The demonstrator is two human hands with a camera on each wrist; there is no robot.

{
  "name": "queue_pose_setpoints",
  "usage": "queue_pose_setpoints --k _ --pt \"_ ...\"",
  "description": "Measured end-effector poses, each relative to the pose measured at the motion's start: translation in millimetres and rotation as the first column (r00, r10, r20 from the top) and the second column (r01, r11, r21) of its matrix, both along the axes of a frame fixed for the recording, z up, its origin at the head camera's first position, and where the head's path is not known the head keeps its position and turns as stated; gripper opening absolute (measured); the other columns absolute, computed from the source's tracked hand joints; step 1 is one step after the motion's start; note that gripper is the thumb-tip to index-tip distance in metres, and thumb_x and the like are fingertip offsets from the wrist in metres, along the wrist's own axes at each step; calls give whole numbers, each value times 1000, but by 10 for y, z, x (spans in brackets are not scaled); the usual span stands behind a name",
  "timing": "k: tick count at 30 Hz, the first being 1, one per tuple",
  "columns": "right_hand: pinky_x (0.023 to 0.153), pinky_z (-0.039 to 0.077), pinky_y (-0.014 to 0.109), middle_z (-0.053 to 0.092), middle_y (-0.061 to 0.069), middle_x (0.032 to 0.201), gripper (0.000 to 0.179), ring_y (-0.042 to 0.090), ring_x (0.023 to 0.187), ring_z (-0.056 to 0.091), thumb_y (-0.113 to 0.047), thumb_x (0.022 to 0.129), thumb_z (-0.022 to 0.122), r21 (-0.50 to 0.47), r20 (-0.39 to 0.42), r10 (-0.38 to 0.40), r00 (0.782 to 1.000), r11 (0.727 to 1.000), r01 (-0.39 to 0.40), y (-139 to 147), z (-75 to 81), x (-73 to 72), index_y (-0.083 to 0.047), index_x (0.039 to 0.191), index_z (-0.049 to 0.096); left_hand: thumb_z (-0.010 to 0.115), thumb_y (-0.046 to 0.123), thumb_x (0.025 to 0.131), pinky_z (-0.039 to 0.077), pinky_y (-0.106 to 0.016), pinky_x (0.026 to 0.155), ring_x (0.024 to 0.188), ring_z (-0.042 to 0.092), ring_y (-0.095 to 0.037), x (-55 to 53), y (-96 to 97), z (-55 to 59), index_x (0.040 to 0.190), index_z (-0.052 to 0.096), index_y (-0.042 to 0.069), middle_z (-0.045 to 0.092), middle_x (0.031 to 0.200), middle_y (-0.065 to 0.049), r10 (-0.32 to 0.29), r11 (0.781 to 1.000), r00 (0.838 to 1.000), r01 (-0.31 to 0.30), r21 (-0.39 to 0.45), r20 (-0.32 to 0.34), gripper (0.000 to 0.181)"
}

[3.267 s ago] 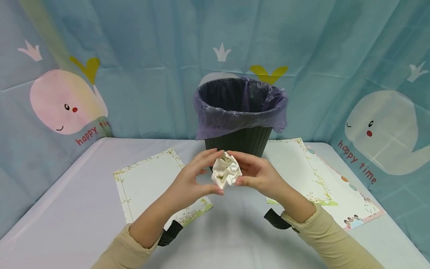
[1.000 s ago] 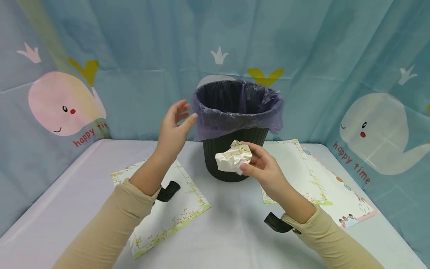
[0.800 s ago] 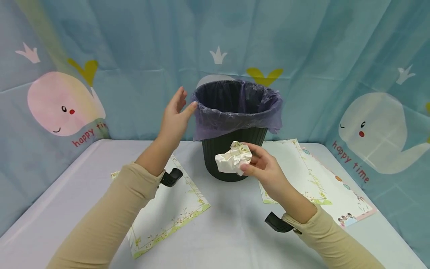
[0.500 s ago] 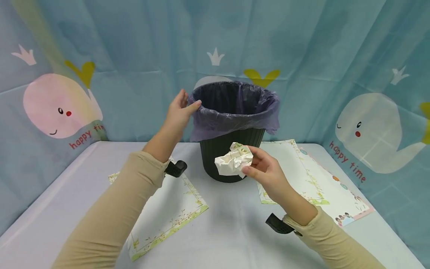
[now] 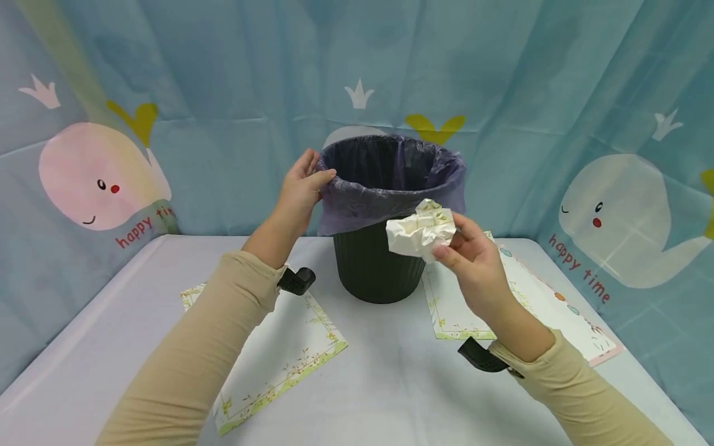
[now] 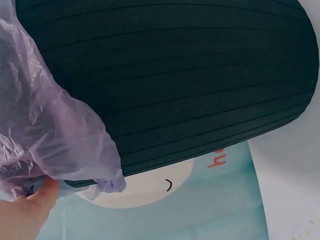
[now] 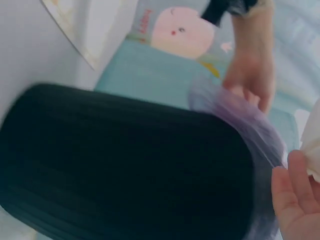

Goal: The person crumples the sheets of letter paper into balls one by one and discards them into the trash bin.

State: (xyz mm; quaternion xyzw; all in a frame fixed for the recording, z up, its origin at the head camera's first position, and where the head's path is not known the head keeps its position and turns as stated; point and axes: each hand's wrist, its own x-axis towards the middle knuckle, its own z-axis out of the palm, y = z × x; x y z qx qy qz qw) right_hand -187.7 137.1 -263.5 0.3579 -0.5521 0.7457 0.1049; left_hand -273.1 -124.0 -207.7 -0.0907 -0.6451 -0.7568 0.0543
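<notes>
A black ribbed trash can [image 5: 379, 263] stands upright at the back of the table, a thin purple bag [image 5: 385, 204] folded over its rim. My left hand [image 5: 301, 192] grips the can's left rim through the bag, thumb at the edge. In the left wrist view only part of that hand [image 6: 30, 212] shows, against the bag. My right hand [image 5: 474, 263] pinches a crumpled ball of paper [image 5: 421, 230] between thumb and fingers, in front of the can's right side and below the rim. Part of the paper ball [image 7: 312, 145] shows at the right wrist view's edge.
A flower-bordered sheet of paper [image 5: 279, 359] lies on the white table [image 5: 385, 384] under my left forearm. Another bordered sheet [image 5: 452, 303] and a pink-edged sheet [image 5: 549, 297] overlap at the right. A blue whale-print curtain [image 5: 245, 167] hangs close behind and at both sides.
Both hands first held the paper ball together; my left hand then let go, rose to the can's left rim and took hold. My right hand has just moved up and right with the ball.
</notes>
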Motion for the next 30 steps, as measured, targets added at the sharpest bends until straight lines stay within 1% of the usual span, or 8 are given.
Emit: queue_pose_setpoints --k 5,10,15,19,23,26,28,30 --pt "80 54 29 61 10 111 36 17 95 60 0 92 62 -56 0 -55 999 997 55 69 287 -89 -2 127 54 50 9 101 16 -44 116 147 10 -15 0 4 19 157 5 12 11 162 1 -3 1000 1000 4 -21 21 71" --pt "78 55 30 59 13 114 39 19 95 61 8 91 51 -56 13 -129 991 990 130 88 549 -247 -1 129 52 50 10 101 16 -44 116 147 10 -15 3 -1 17 157 5 13 10 162 2 -10 999 1000 10 -34 25 71" --pt "77 53 26 58 8 114 40 17 92 59 7 92 53 38 24 -215 976 976 214 68 768 -425 -3 130 50 50 9 101 16 -43 117 147 10 -15 16 -11 14 157 5 12 10 162 1 -15 1000 1000 16 -26 24 71" --pt "76 49 23 58 5 113 44 16 93 58 3 93 57 134 10 -296 955 947 292 35 883 -529 0 135 45 49 9 101 16 -43 117 147 9 -15 18 -10 9 157 4 12 9 162 1 -21 999 1000 21 -24 18 71" --pt "79 47 24 57 4 114 50 16 95 56 0 93 60 182 18 -330 944 929 321 -24 959 -642 2 139 40 50 9 101 16 -43 116 147 10 -16 19 -11 8 157 5 12 10 162 1 -18 1000 1000 19 -25 13 71" --pt "83 46 24 57 6 115 52 16 96 56 -2 92 62 205 33 -350 936 919 336 -69 1003 -749 1 139 40 49 9 101 16 -43 117 147 10 -16 21 -17 5 157 5 12 10 162 1 -16 1000 1000 17 -27 12 71" --pt "84 46 24 56 8 118 53 16 98 56 -4 92 64 252 32 -385 922 896 366 -93 1029 -818 0 139 41 49 10 101 16 -43 117 147 10 -16 23 -18 3 157 4 12 10 162 1 -16 999 1000 17 -27 13 71" --pt "87 45 25 55 11 123 54 18 103 56 -6 92 65 318 30 -426 904 862 395 -107 1051 -884 -2 140 41 49 10 101 16 -43 117 147 10 -16 23 -18 1 157 4 12 10 162 1 -17 999 1000 17 -27 14 71"
